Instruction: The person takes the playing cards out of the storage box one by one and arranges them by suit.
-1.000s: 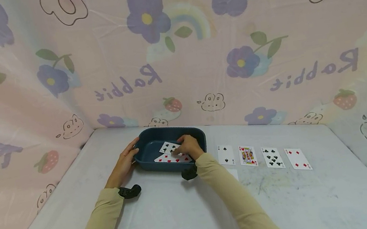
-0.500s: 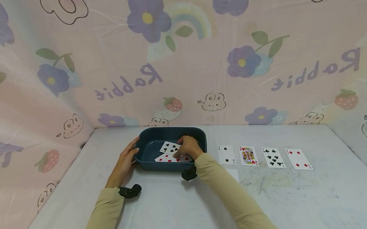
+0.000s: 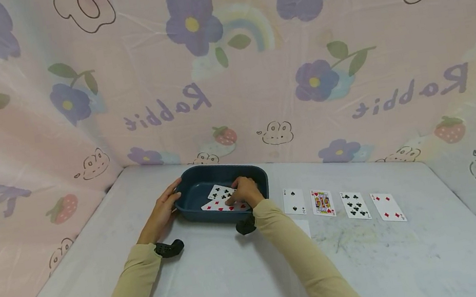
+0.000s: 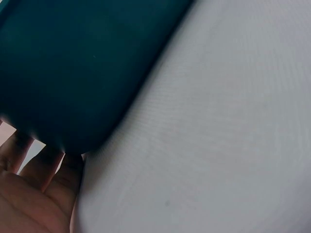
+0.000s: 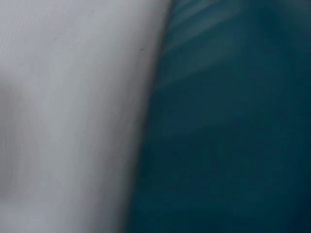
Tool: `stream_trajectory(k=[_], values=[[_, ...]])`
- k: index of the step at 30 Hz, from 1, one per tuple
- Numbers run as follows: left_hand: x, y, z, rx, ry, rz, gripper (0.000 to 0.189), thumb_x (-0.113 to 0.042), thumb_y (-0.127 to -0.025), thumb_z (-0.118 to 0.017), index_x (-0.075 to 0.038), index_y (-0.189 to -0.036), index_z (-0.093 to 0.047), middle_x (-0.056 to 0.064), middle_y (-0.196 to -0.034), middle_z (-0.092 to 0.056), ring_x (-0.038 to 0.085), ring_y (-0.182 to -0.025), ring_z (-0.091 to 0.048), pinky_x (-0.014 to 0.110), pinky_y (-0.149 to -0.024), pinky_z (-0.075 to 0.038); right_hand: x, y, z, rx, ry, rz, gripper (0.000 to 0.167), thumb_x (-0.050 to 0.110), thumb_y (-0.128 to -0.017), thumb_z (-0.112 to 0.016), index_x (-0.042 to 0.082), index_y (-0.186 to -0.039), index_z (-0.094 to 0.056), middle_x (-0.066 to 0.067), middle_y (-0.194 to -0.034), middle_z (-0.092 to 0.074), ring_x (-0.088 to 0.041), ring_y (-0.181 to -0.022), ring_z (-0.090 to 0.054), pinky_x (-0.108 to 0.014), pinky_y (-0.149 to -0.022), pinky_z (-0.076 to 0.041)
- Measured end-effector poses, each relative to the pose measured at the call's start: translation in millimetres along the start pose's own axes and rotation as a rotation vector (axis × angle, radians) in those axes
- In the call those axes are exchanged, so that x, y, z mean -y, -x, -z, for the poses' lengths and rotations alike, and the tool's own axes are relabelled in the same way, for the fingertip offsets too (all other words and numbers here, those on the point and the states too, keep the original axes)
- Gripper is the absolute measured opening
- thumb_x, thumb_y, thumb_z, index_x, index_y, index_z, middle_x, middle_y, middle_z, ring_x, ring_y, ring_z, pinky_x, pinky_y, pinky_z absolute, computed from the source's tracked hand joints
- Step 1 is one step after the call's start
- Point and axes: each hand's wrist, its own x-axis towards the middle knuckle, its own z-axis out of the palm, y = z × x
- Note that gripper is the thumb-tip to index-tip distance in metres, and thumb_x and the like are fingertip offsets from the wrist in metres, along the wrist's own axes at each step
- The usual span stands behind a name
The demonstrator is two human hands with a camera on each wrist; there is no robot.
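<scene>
Currently, the blue tray's [image 3: 191, 192] left end is held by the left grip [image 3: 161, 214]. Inside it, red-suited cards [image 3: 213, 206] are touched by the right grip [image 3: 246, 191]; whether any is pinched cannot be told. A black clubs card [image 3: 219, 191] is partly hidden behind. Rightward on the bench [image 3: 211, 277], a row is formed by two of spades [image 3: 294, 202], king of hearts [image 3: 323, 203], seven of clubs [image 3: 355, 205] and four of diamonds [image 3: 388, 207].

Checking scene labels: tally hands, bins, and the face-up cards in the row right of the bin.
Hands: 2 (left hand, right hand)
Bins: 1 (blue bin)
Row cards: 4 (spades card, king of hearts, clubs card, diamonds card)
Total: 7
</scene>
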Motion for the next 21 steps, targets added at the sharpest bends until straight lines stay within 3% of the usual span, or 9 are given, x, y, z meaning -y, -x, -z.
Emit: stream_trajectory(k=[8,15,21], values=[[0.7,0.5,-0.4,0.007,0.007,0.002,0.05,-0.016,-0.106,-0.037,-0.017,-0.155,-0.025,0.007,-0.161,-0.008,0.031,-0.143,-0.012,0.054,-0.111,-0.017,0.6,3.1,0.1,-0.008,0.042,0.034,0.047,0.021,-0.07,-0.089,0.003,-0.107,-0.066,-0.013,-0.108,-0.059,-0.032,-0.116,-0.045,-0.043,-0.101,-0.034],[0.1,0.8,0.1,0.005,-0.02,0.002,0.051,-0.018,-0.106,-0.037,-0.018,-0.156,-0.025,0.007,-0.161,-0.008,0.032,-0.143,-0.012,0.055,-0.111,-0.017,-0.2,0.9,-0.4,0.02,0.018,-0.011,0.049,0.022,-0.07,-0.089,0.004,-0.109,-0.065,-0.016,-0.113,-0.053,-0.035,-0.112,-0.044,-0.044,-0.095,-0.04],[-0.1,-0.1,0.2,0.003,-0.012,0.005,0.051,-0.017,-0.106,-0.036,-0.017,-0.155,-0.025,0.007,-0.161,-0.007,0.033,-0.143,-0.013,0.055,-0.111,-0.017,-1.7,-0.5,-0.1,0.035,0.003,0.0,0.053,0.02,-0.069,-0.09,0.004,-0.11,-0.06,-0.016,-0.111,-0.052,-0.035,-0.108,-0.044,-0.045,-0.092,-0.041]])
